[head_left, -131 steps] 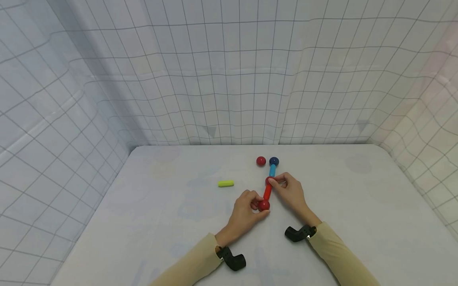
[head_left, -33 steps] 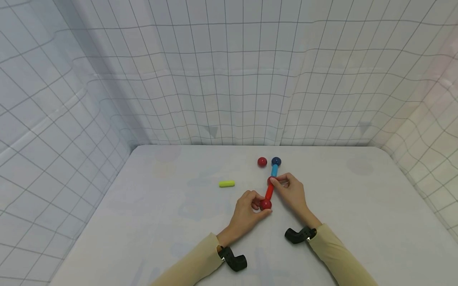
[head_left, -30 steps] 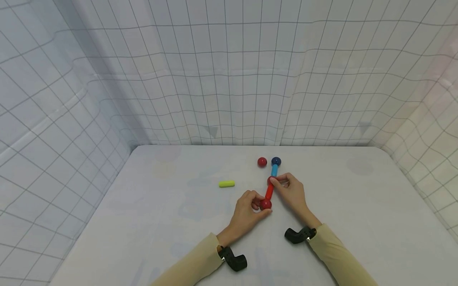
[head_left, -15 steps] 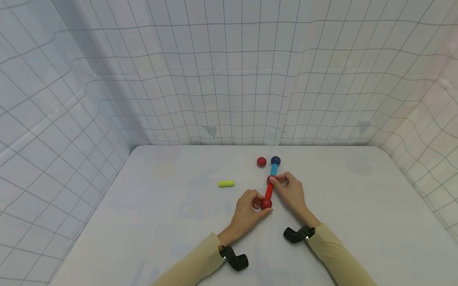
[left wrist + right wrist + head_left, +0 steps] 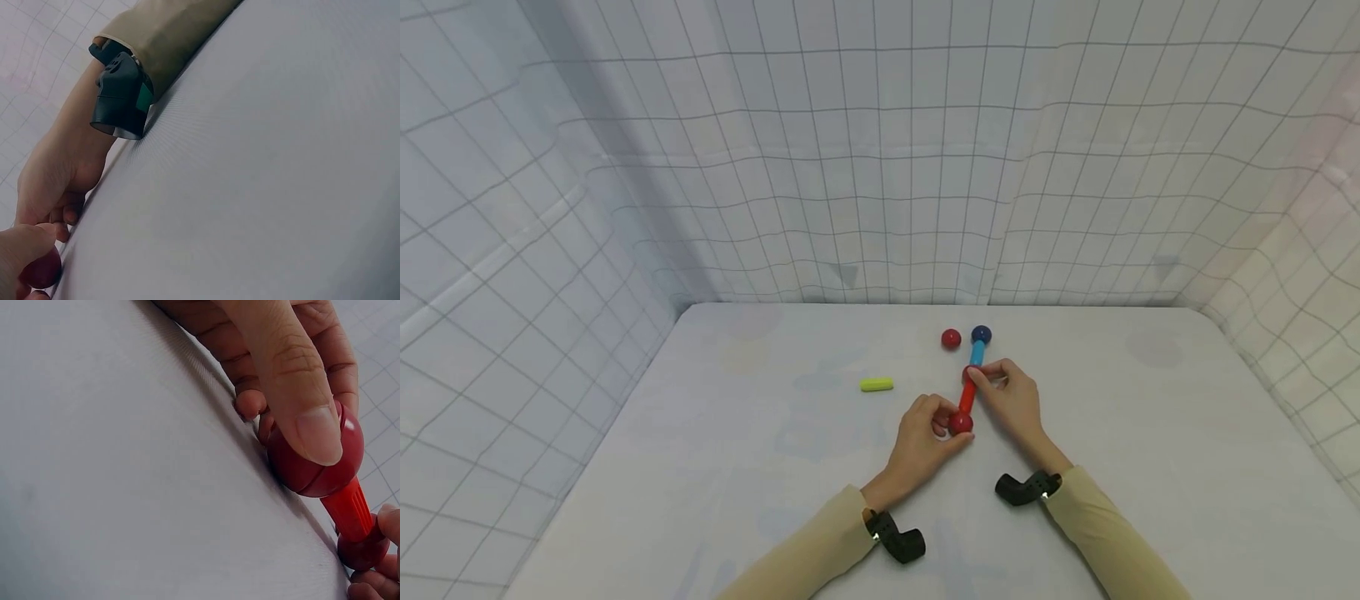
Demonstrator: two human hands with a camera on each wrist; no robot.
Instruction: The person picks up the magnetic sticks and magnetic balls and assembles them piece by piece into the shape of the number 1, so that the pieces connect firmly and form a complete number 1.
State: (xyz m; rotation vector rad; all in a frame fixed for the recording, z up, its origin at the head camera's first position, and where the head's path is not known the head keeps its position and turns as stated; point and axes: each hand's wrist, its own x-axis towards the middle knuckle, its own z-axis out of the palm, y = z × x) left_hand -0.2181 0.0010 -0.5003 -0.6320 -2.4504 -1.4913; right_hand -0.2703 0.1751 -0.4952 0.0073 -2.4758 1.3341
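A chain of ball-and-rod construction pieces lies along the table in the head view. From far to near it has a dark blue ball point(image 5: 981, 334), a light blue rod point(image 5: 977, 353), a red middle ball point(image 5: 970, 375), a red rod point(image 5: 967, 397) and a red near ball point(image 5: 960, 423). My left hand point(image 5: 919, 446) holds the near ball between thumb and fingers. With thumb and fingers, my right hand point(image 5: 1015, 407) pinches the middle ball, partly covering it. The right wrist view shows the thumb pressed on this middle ball point(image 5: 312, 459), with the ribbed red rod point(image 5: 349, 511) joined to it.
A loose red ball point(image 5: 951, 339) sits just left of the dark blue ball. Farther left lies a yellow-green rod point(image 5: 877, 384). The white table point(image 5: 737, 467) is enclosed by grid-patterned white curtains point(image 5: 880, 167) behind and at the sides.
Both hands keep their hold on the two red balls. The chain has shifted very slightly away, toward the far edge. The loose ball and yellow-green rod appear to stay in place.
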